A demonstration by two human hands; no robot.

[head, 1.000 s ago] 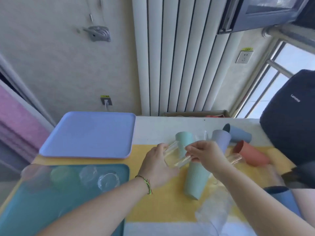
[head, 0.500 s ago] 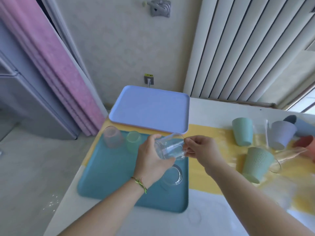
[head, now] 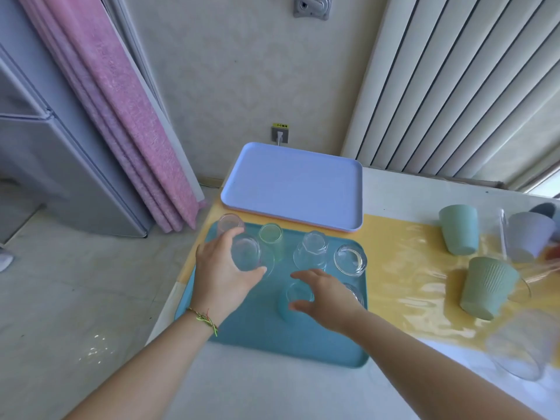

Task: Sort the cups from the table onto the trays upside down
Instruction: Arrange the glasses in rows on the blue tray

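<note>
My left hand (head: 222, 277) grips a clear glass (head: 245, 253) bottom-up, low over the left part of the teal tray (head: 272, 338). My right hand (head: 325, 298) curls around a smaller clear glass (head: 298, 294) at the tray's middle. Standing bottom-up on this tray are a pinkish glass (head: 230, 223), a green glass (head: 270, 234) and two clear glasses (head: 312, 250) (head: 350, 259); another is half hidden behind my right hand. The lilac tray (head: 291, 186) behind holds nothing. On the yellow cloth at right are a green cup (head: 459, 228), a lilac cup (head: 528, 236), a tipped ribbed green cup (head: 485, 287) and a clear glass (head: 521, 350).
The table's left edge runs just beside the teal tray, with floor below. A pink folded mat (head: 121, 116) and a grey cabinet (head: 45, 147) stand at left. A blue cup (head: 545, 207) and an orange one sit at the far right edge.
The clear glasses I held together above the teal tray are now apart, one in each hand, and both hands have come down onto the tray. The view has shifted left.
</note>
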